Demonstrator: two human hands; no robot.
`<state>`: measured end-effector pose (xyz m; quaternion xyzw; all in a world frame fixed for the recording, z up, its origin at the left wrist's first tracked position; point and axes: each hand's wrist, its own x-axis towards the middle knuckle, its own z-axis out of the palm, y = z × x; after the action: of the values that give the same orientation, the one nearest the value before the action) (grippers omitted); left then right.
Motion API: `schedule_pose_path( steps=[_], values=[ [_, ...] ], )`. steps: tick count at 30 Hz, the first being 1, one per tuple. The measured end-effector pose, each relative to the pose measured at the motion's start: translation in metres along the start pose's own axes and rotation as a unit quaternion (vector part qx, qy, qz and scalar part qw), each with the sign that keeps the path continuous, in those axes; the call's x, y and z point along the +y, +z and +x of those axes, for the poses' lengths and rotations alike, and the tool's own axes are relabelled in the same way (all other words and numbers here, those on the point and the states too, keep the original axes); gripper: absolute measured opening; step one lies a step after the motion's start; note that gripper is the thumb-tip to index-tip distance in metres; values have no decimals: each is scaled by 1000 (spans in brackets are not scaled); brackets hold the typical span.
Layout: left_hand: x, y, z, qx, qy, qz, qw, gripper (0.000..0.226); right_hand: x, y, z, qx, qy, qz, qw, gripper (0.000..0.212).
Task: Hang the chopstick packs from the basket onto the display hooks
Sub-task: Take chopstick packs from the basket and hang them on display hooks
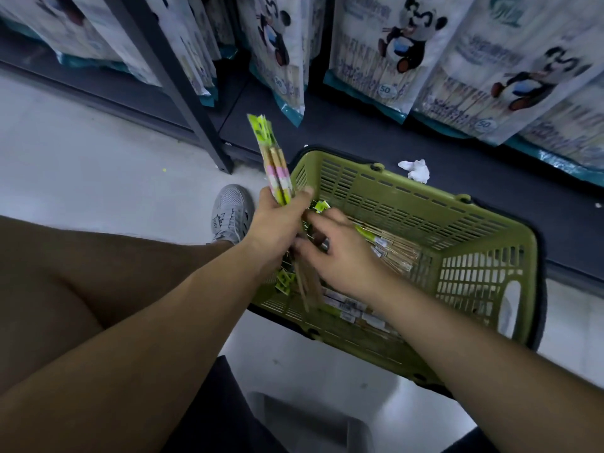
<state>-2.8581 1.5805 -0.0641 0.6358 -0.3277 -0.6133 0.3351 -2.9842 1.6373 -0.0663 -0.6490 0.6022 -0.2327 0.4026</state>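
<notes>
**A:** We've got a bundle of chopstick packs (pixel 276 165) in our left hand (pixel 277 223). Fingers and thumb are curled round its middle, and the green header ends point up toward the shelf. How do we gather the next ones well?

**B:** We should lay each new pack flat against the bundle with its header at the same end. That way the tops should line up for the hooks. We shouldn't overfill the grip either, because the lower ends fan out below our palm.

**A:** And our right hand (pixel 340 256)?

**B:** It's low over the basket (pixel 490 212), just beside the left, with fingers bent down toward the packs. We cannot tell whether it pinches one or only touches them.

**A:** Where are the rest?

**B:** The loose packs (pixel 389 253) lie flat on the basket floor, some just beyond our right hand and some under the wrist. The basket sits at the foot of the dark shelf. The hooks are out of view, somewhere above the hanging panda bags (pixel 389 50).
</notes>
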Motion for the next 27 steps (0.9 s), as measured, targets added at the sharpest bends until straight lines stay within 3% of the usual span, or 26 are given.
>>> schedule_pose_path(
  steps=[2, 4, 6, 7, 10, 13, 17, 23, 27],
  values=[
    [3, -7, 6, 38, 11, 25, 999, 28, 6, -1, 0, 11, 11, 68, 998, 39],
    [9, -15, 10, 39, 3, 15, 999, 23, 26, -2, 3, 45, 56, 113, 991, 17],
    [14, -21, 11, 25, -6, 4, 1000, 19, 59, -5, 6, 53, 130, 63, 988, 8],
    [15, -23, 11, 16, -4, 12, 1000, 19, 77, -7, 6, 42, 169, 24, 984, 9],
    [13, -26, 10, -19, 16, 48, 999, 22, 124, -10, 7, -27, 256, -102, 961, 41],
    [10, -26, 12, -49, 34, 63, 996, 20, 148, -12, 11, -83, 270, -169, 944, 60],
    [10, -25, 15, -68, 49, 77, 994, 17, 163, -11, 24, -116, 290, -203, 928, 70],
    [9, -24, 17, -72, 56, 77, 993, 20, 167, -4, 35, -120, 295, -252, 914, 60],
    [8, -24, 19, -70, 55, 72, 993, 19, 169, 0, 34, -106, 319, -195, 921, 42]
  ],
)
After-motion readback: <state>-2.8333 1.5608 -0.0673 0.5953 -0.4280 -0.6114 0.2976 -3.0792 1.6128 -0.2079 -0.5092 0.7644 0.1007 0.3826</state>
